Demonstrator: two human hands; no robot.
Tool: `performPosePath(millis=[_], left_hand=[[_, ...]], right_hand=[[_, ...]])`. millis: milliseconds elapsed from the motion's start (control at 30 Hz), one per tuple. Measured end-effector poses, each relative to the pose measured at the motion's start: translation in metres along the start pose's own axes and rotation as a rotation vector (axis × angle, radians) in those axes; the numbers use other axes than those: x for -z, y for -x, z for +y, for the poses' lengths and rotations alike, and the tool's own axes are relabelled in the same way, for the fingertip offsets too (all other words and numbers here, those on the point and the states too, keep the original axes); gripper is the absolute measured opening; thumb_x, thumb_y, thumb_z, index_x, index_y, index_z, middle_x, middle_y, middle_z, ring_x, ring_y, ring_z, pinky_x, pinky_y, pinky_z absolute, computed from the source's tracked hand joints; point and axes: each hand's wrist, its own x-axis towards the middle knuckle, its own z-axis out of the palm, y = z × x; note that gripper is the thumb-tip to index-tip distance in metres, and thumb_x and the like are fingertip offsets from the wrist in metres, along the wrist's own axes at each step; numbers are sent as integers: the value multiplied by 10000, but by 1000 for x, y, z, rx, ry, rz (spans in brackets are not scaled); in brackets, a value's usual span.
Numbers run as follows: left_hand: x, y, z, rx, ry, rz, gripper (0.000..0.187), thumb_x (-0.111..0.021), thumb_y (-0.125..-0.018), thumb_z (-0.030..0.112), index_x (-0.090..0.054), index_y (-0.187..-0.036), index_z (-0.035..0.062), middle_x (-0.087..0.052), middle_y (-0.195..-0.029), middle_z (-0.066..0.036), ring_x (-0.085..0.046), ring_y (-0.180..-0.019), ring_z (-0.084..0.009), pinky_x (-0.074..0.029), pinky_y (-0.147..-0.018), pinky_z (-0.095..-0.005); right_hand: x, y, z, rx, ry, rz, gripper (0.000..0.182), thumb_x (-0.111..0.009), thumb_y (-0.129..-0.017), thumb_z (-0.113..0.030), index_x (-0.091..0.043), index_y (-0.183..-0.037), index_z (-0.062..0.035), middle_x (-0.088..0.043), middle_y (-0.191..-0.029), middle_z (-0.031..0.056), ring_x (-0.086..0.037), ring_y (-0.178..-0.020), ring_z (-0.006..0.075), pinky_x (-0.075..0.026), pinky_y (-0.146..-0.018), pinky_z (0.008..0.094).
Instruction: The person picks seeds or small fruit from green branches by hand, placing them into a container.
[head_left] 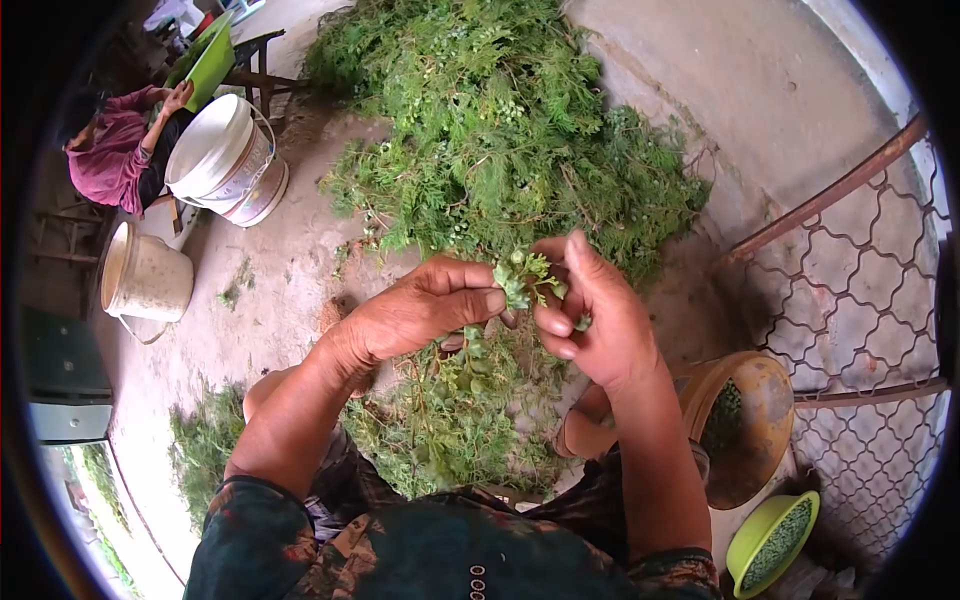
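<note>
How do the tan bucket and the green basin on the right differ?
Colour: the bucket is tan with stains; the basin is bright yellow-green.
Shape: the bucket is deep; the basin is shallow.
Fill: the bucket's small green pieces sit down inside its wall; the basin's lie nearer its rim.
Shared: both hold small green pieces.

Soft daylight; washed-out glare lower left; fisheye-curved edges, black corners.
</note>
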Motion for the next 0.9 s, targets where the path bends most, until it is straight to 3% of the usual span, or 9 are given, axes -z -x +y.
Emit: performPosePath(millis=[133, 267, 333, 433, 533, 667, 800, 833, 900], left_hand=[[1, -2, -6, 34, 47, -40, 229, -533, -916, 233, -632, -890, 29, -487, -635, 47, -413, -528, -34, -345, -476, -199], [4, -5, -8, 4, -9, -16, 218, -536, -915, 217, -631, -870, 26, -470, -615, 53, -399, -538, -23, -339, -477, -204], [8, -4, -11, -21, -25, -27, 216, -537, -915, 213, -632, -865, 25, -465, -610, 55, -396, -541, -21, -338, -478, -206], [5, 0, -2, 79, -9, -19, 236, -533, -918, 206, -588, -765, 35, -455, -614, 69, -401, -557, -17, -346, -492, -203], [3, -1, 1, 91, -6, -62, 239, -532, -918, 211, -568, -755, 39, -444, -614, 75, -401, -562, -14, -353, -497, -204], [7, -1, -6, 110, 22, -142, 224, -536, -914, 223, -578, -789, 41, -443, -615, 75, -405, -557, -17, -365, -502, -202], [6, 2, 2, 153, 5, -201, 207, -547, -906, 227, -582, -800, 53, -447, -628, 78, -410, -559, -20, -371, -509, -195], [6, 3, 2, 161, 33, -162, 206, -550, -904, 226, -582, -796, 54, -451, -632, 78, -412, -560, -21, -371, -509, -195], [9, 4, 1, 174, 7, -162, 205, -553, -902, 225, -586, -798, 52, -459, -639, 77, -417, -565, -20, -371, -510, -195]], right_hand=[[8, -3, 0, -43, 97, -92, 279, -657, -828, -296, -546, -905, -51, -487, -670, -7, -356, -415, 29, -238, -330, 170], [11, -5, 2, 65, 135, 28, 120, -599, -861, -205, -536, -841, -105, -486, -670, -26, -323, -413, 13, -228, -336, 174], [35, -11, -14, 121, -203, -12, 121, -582, -841, -179, -521, -765, -107, -498, -668, -15, -330, -402, 16, -272, -324, 184], [39, -9, -28, 187, -244, -45, 52, -569, -831, -153, -547, -823, -106, -536, -727, 11, -371, -421, 26, -301, -324, 200], [27, -10, -12, 81, -38, 5, 188, -485, -878, -243, -540, -927, -70, -486, -774, 30, -363, -452, 48, -284, -347, 180], [7, -5, -1, 20, 437, 2, 467, -513, -859, -508, -553, -906, -45, -464, -742, -6, -321, -458, 32, -239, -369, 170], [4, -4, 7, 88, 649, -88, 370, -588, -867, -369, -556, -958, -12, -472, -655, -23, -329, -429, 13, -276, -361, 178], [6, -4, 4, 57, 517, -66, 233, -608, -865, -267, -560, -912, -44, -496, -670, -32, -339, -423, 24, -285, -359, 180], [25, -12, -8, 158, 332, 52, 216, -603, -865, -262, -550, -889, -54, -509, -687, -18, -349, -424, 30, -285, -355, 181]])
